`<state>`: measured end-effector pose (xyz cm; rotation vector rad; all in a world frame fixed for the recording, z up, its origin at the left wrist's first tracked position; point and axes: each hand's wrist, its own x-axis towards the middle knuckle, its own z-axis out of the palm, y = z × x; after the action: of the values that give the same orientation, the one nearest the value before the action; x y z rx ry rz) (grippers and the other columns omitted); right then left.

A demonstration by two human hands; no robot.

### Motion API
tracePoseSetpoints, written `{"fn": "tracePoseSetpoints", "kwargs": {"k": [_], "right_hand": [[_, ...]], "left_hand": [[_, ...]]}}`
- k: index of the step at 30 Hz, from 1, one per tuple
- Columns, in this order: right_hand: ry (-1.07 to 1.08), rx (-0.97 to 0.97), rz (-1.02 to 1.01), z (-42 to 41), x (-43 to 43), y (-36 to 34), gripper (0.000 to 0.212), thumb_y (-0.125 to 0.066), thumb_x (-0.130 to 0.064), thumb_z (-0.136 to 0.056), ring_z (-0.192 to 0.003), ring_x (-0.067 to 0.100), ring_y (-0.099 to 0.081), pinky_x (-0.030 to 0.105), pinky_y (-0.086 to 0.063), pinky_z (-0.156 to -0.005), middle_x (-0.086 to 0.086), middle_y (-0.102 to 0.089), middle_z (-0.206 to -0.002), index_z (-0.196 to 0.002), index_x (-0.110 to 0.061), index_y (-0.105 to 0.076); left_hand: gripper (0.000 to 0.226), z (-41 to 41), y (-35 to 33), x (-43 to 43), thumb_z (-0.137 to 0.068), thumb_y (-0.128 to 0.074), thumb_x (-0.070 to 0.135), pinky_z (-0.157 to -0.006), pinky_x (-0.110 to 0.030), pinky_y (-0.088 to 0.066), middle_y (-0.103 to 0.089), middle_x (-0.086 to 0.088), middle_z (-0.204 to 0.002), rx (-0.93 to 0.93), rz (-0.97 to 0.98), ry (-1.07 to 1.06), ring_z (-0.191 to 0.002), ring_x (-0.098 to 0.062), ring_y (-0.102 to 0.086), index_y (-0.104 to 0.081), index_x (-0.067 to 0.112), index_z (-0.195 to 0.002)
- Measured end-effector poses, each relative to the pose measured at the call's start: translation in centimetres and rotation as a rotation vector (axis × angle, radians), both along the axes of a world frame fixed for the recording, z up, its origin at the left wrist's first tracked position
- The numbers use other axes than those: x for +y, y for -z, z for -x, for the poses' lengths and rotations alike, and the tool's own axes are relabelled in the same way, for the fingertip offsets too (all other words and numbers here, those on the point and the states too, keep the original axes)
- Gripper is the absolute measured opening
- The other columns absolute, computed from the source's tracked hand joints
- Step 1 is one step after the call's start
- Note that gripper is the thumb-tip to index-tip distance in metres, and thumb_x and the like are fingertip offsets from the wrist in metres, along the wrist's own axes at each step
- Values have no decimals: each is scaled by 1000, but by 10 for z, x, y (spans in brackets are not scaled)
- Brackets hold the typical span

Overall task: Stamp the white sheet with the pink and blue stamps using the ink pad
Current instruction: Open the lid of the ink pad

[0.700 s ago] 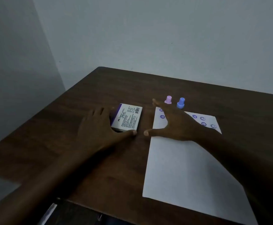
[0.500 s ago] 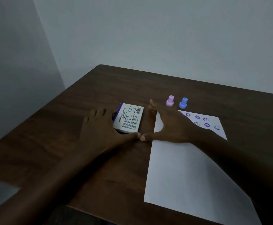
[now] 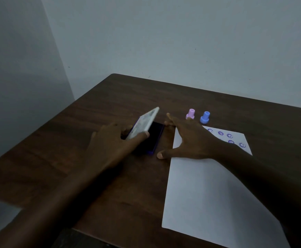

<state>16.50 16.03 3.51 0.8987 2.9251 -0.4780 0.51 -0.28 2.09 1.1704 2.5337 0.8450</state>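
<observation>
The ink pad (image 3: pixel 152 138) lies on the dark wooden table (image 3: pixel 110 97) with its dark inked surface showing. My left hand (image 3: pixel 110 145) grips the white lid (image 3: pixel 143 125) and holds it tilted up on its left side. My right hand (image 3: pixel 187 140) is spread flat, thumb and fingertips against the pad's right edge, palm over the top-left corner of the white sheet (image 3: pixel 214 197). Several purple stamped faces (image 3: pixel 229 136) mark the sheet's far end. The pink stamp (image 3: pixel 190 114) and blue stamp (image 3: pixel 205 117) stand upright just beyond the sheet.
The table sits in a corner between two pale walls (image 3: pixel 164 42). Its near edge (image 3: pixel 38 204) runs below my left forearm, with a dark object (image 3: pixel 65 238) beneath it. The sheet's near corner reaches the table's front edge.
The ink pad was closed before; my left hand has swung its white lid up and to the left, exposing the dark pad. My right hand stays braced against the pad's right side.
</observation>
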Motion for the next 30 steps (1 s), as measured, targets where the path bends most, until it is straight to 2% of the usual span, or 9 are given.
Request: {"fn": "tracePoseSetpoints", "kwargs": {"k": [2,3,6,9,11,15,19,25,30], "right_hand": [[2,0,5,1,1,0,121,-64,-80,-60,-145,24,-26,48,-24,-118,-6,-31,-157,-154,-30,-6],[1,-6,3,2,0,-1,121,-63,-82,-59,-145,24,-26,48,-25,-117,-5,-31,-157,-154,-31,-7],[-3,-14,-10,5,-4,-4,116,-62,-79,-62,-145,21,-26,44,-19,-118,-5,-28,-159,-153,-29,-10],[9,-34,-26,7,-14,-12,114,-63,-74,-67,-148,23,-18,44,-8,-119,-4,-25,-160,-154,-26,-6],[27,-54,-37,7,-19,-15,115,-63,-74,-68,-149,26,-10,46,-5,-119,-3,-19,-162,-154,-26,-4],[41,-87,-69,9,-23,-14,116,-60,-77,-67,-149,28,-5,48,0,-119,-2,-14,-163,-154,-27,-1],[64,-75,-64,11,-24,-12,117,-59,-78,-66,-149,29,-7,48,-2,-119,-2,-16,-162,-154,-28,0],[73,-61,-62,10,-24,-10,119,-59,-80,-63,-149,30,-9,48,-6,-119,-3,-19,-162,-154,-29,0],[74,-69,-75,11,-23,-10,118,-58,-80,-64,-149,31,-11,49,-5,-118,-1,-24,-160,-154,-29,-1]], "left_hand": [[53,5,-11,-3,-81,-46,75,-94,-47,-51,-71,3,-107,-277,-98,-50,-94,-16,-65,-69,32,-102],[42,9,-16,-4,-88,-47,65,-96,-49,-51,-70,-2,-109,-410,-130,-78,-96,-21,-66,-67,32,-105],[48,21,-25,-4,-97,-46,45,-101,-47,-46,-64,-10,-114,-701,-176,-173,-98,-26,-63,-53,18,-136],[49,28,-28,-2,-100,-44,39,-87,-38,-44,-60,-8,-99,-833,-203,-236,-84,-21,-59,-47,12,-140],[49,33,-26,0,-100,-44,39,-87,-39,-43,-60,-9,-101,-823,-184,-262,-84,-22,-58,-45,11,-141],[45,40,-20,2,-103,-42,32,-101,-46,-44,-57,-18,-125,-622,-169,-239,-108,-33,-57,-44,12,-143],[54,51,-17,-4,-100,-36,54,-74,-36,-42,-61,-11,-93,-539,-171,-292,-79,-22,-56,-57,14,-129],[38,63,-4,-13,-96,-47,52,-57,-28,-40,-64,-7,-86,-339,-149,-275,-72,-18,-57,-67,20,-97],[40,60,-2,-12,-97,-52,46,-61,-27,-41,-62,3,-85,-175,-98,-243,-70,-10,-53,-69,15,-117]]}}
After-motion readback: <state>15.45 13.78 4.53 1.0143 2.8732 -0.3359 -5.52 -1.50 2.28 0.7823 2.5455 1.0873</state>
